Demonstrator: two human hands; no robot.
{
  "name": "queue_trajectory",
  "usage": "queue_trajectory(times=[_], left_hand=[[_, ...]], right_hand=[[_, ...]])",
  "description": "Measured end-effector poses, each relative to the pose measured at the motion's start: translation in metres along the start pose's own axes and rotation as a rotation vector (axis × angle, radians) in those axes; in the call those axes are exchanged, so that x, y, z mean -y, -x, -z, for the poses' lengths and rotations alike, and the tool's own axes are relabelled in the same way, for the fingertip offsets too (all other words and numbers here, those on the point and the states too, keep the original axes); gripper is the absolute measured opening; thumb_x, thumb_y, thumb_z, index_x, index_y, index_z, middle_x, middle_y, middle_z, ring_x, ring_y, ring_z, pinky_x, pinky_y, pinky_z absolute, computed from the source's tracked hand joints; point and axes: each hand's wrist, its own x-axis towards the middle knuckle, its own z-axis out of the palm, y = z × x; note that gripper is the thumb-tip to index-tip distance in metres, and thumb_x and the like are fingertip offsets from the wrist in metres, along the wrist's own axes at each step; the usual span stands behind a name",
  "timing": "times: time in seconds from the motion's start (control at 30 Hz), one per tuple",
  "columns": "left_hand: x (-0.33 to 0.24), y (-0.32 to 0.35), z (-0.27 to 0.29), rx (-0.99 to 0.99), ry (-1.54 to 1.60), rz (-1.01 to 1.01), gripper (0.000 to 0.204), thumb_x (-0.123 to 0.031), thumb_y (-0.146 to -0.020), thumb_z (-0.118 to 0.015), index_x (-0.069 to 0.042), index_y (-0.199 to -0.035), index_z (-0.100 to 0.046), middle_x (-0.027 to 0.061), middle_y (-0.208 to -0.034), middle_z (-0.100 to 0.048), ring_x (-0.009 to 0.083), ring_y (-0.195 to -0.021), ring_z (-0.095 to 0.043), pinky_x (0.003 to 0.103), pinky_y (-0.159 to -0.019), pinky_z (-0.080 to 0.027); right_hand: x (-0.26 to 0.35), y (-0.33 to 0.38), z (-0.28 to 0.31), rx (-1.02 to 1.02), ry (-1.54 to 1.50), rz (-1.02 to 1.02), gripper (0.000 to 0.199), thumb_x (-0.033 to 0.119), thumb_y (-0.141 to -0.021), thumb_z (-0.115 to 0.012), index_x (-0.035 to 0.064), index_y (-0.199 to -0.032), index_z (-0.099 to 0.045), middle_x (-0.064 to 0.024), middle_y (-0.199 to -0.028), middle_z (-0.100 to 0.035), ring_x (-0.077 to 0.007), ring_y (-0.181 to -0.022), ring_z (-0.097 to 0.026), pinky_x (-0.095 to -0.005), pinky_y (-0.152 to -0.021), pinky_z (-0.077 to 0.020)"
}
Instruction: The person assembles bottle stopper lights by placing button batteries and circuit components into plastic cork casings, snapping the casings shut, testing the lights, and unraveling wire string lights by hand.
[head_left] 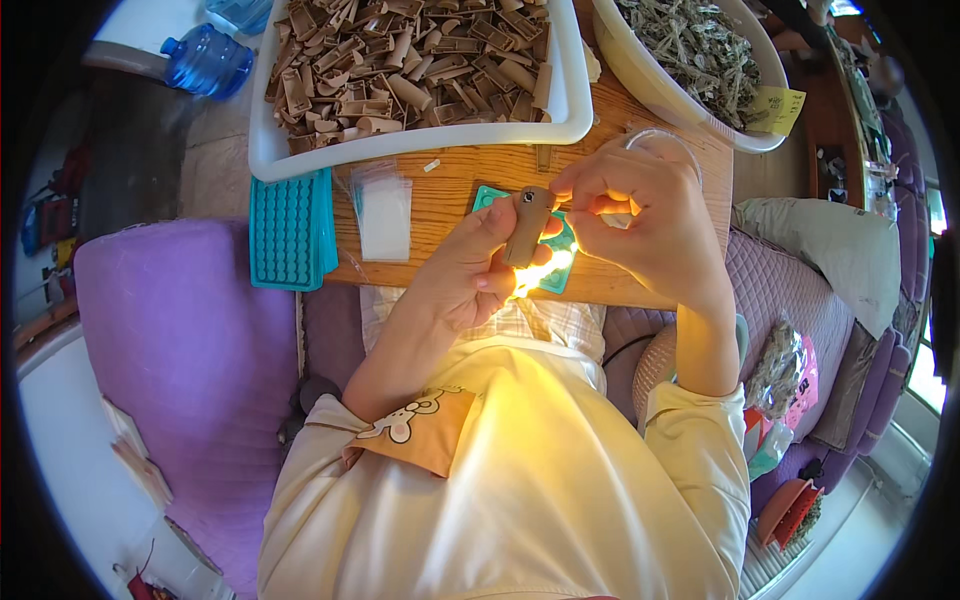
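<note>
One tan tube (526, 226) is gripped closed in the left hand (470, 270), above the worktop (470, 180); its top end is pinched by the right hand (640, 215). Beyond, two white tubs are seen: one (420, 135) of tan pieces, one (650, 75) of dried herbs.

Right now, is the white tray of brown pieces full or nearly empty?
Full: the white tray is heaped with brown pieces from wall to wall, and no bare floor shows.
</note>
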Motion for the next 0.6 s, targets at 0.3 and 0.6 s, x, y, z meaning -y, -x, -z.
queue_trajectory(times=[0.3,0.6], left_hand=[[-0.001,0.002,0.006,0.033,-0.035,-0.01,0.046,-0.034,-0.078,-0.051,-0.002,-0.11,-0.041,0.01,-0.093,-0.057,0.015,-0.072,-0.06,0.009,-0.029,-0.032],[-0.001,0.006,0.005,0.055,-0.178,-0.033,0.05,-0.034,-0.076,-0.056,-0.002,-0.11,-0.038,0.0104,-0.093,-0.055,0.0168,-0.073,-0.06,0.01,-0.03,-0.03]], right_hand=[[0.005,0.001,-0.006,-0.023,0.013,-0.022,0.008,0.0,-0.06,-0.057,-0.0041,-0.066,-0.054,-0.0105,-0.071,-0.058,-0.0185,-0.061,-0.059,-0.0242,-0.055,-0.0473],[0.006,0.004,-0.011,-0.006,0.002,-0.027,0.01,0.0,-0.062,-0.058,-0.0028,-0.071,-0.055,-0.0102,-0.071,-0.057,-0.0213,-0.061,-0.059,-0.0264,-0.055,-0.0473]])
